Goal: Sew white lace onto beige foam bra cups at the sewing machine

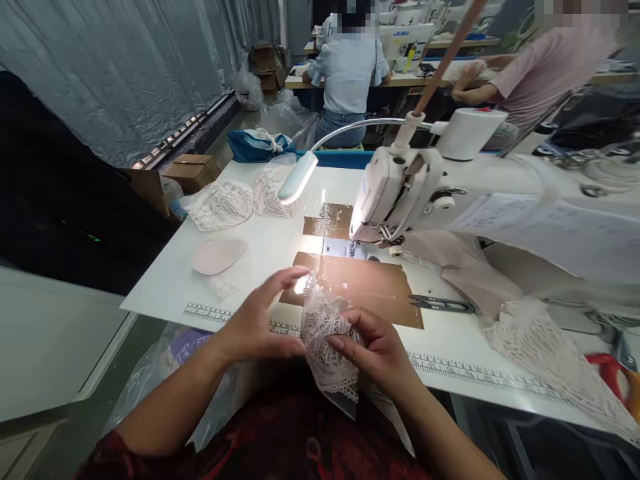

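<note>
My right hand (375,343) pinches a white lace bra cup (327,340) between thumb and fingers, just over the table's front edge. On the cup's other side is my left hand (265,320), its thumb and fingers spread apart in a wide curve; the thumb tip comes close to the lace. Beyond both hands lies a brown taped sheet (360,280) on the table, under the sewing machine (390,187). A smooth beige cup pad (219,257) rests left of my left hand, partly over a scrap of lace. Thread snips (443,304) lie to the right.
Two lace cups (225,203) sit at the table's far left. A lamp (299,179) hangs over the sewing area. More lace fabric (550,353) and red-handled scissors (607,373) are at right. A ruler strip (480,380) runs along the front edge. Two people work beyond.
</note>
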A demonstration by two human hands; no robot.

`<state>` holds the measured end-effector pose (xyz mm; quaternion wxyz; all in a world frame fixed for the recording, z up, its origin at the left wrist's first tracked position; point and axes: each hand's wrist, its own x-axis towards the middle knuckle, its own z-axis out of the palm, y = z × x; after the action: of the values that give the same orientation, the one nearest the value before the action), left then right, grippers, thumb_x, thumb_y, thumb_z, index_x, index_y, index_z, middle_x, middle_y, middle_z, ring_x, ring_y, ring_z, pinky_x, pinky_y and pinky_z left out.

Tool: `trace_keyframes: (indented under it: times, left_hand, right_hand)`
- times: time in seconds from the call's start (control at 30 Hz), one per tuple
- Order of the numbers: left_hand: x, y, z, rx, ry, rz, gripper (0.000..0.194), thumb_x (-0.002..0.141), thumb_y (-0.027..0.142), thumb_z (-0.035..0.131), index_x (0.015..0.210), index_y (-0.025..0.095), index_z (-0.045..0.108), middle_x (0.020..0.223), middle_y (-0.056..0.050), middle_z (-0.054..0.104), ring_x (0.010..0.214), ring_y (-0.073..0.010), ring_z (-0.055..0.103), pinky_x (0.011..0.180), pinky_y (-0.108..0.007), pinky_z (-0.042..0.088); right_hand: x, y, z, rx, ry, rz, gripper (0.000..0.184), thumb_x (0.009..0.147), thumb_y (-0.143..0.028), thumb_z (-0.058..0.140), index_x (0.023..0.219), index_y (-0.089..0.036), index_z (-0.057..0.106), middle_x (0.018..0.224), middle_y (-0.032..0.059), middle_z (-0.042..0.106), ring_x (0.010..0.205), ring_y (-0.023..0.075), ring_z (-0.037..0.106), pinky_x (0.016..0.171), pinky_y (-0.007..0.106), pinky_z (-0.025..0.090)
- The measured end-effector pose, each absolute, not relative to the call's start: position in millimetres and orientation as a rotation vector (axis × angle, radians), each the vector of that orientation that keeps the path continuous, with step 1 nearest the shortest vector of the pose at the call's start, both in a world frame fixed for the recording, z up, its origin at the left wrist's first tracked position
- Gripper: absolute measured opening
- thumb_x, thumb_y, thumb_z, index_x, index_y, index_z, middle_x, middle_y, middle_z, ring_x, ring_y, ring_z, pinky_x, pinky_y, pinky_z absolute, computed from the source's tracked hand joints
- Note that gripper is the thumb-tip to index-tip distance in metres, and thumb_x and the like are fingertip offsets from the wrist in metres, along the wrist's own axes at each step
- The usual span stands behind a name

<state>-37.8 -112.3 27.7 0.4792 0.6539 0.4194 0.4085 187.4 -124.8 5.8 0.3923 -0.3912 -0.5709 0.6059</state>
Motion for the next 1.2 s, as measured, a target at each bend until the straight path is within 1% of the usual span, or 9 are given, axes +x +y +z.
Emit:
trace_keyframes:
  times: [0.03,0.07,0.17,0.27,0.53,0.63,0.73,1.0,1.2]
  left_hand:
    - [-37,-112,31,1.652,1.009,0.846,0.081,0.059,0.043,0.084,0.131,0.024,0.049,0.135,-0.009,0.049,0.121,-0.0277,0.046,0.098,-0.034,0.04]
    - [-34,-112,33,1.666,0.998,0.724,0.076,0.063,0.04,0.082,0.13,0.023,0.05,0.129,-0.009,0.054,0.114,-0.0264,0.051,0.094,-0.033,0.043]
    - [-25,-113,30,1.646,0.984,0.58,0.037,0.077,0.041,0.07,0.104,0.017,0.062,0.09,-0.003,0.061,0.079,-0.0163,0.056,0.069,-0.025,0.045]
    - [-20,-116,24,1.676,0.969,0.573,0.029,0.081,0.042,0.064,0.086,0.014,0.061,0.072,0.001,0.053,0.065,-0.0116,0.047,0.059,-0.021,0.038]
    - [-24,-115,25,1.601,0.952,0.599,0.03,0.082,0.042,0.061,0.092,0.014,0.062,0.077,-0.001,0.055,0.069,-0.013,0.05,0.06,-0.021,0.038]
    - [-23,-115,25,1.635,0.974,0.601,0.026,0.085,0.04,0.058,0.086,0.014,0.061,0.073,0.0,0.051,0.065,-0.0114,0.046,0.057,-0.02,0.036]
    - [-21,-115,23,1.673,0.963,0.596,0.025,0.085,0.038,0.057,0.086,0.013,0.061,0.071,0.001,0.05,0.065,-0.0113,0.045,0.058,-0.02,0.036]
    - [-24,-111,22,1.568,0.948,0.603,0.035,0.08,0.043,0.064,0.101,0.014,0.063,0.084,-0.002,0.059,0.075,-0.0145,0.052,0.067,-0.023,0.041]
    - [-19,-107,21,1.48,0.949,0.583,0.031,0.084,0.041,0.059,0.095,0.012,0.064,0.078,-0.002,0.057,0.071,-0.0137,0.051,0.063,-0.023,0.041]
  right_hand:
    - [186,-126,7,-0.981,-1.51,1.522,0.011,0.079,-0.032,0.068,0.083,-0.022,0.064,0.077,-0.0003,0.063,0.069,0.0141,0.056,0.063,0.025,0.045]
    - [185,-126,8,-0.975,-1.563,1.492,0.009,0.08,-0.031,0.066,0.083,-0.023,0.064,0.076,-0.0007,0.063,0.068,0.0139,0.056,0.062,0.025,0.045]
    - [182,-124,9,-0.99,-1.68,1.286,0.008,0.082,-0.029,0.064,0.077,-0.023,0.065,0.077,0.0003,0.064,0.071,0.015,0.058,0.066,0.027,0.046]
    - [182,-121,10,-1.004,-1.724,1.058,0.011,0.081,-0.026,0.065,0.071,-0.022,0.065,0.085,0.0035,0.066,0.083,0.0186,0.061,0.075,0.031,0.047]
    - [182,-121,7,-1.137,-1.601,1.162,0.018,0.082,-0.032,0.062,0.068,-0.021,0.06,0.071,0.0027,0.065,0.062,0.0157,0.058,0.056,0.027,0.045]
    - [180,-120,7,-1.077,-1.677,1.158,0.012,0.079,-0.033,0.066,0.079,-0.022,0.062,0.078,0.0025,0.066,0.069,0.0167,0.059,0.061,0.027,0.046]
    - [178,-118,9,-1.053,-1.729,1.035,0.01,0.079,-0.03,0.067,0.074,-0.022,0.062,0.083,0.0034,0.066,0.078,0.0186,0.061,0.069,0.03,0.048]
    - [179,-120,7,-1.12,-1.644,1.061,0.013,0.081,-0.027,0.065,0.071,-0.021,0.062,0.079,0.0037,0.069,0.071,0.0172,0.064,0.063,0.029,0.048]
    - [178,-116,9,-1.131,-1.651,1.112,0.016,0.081,-0.03,0.066,0.068,-0.021,0.063,0.074,0.0033,0.068,0.068,0.0169,0.063,0.063,0.029,0.048]
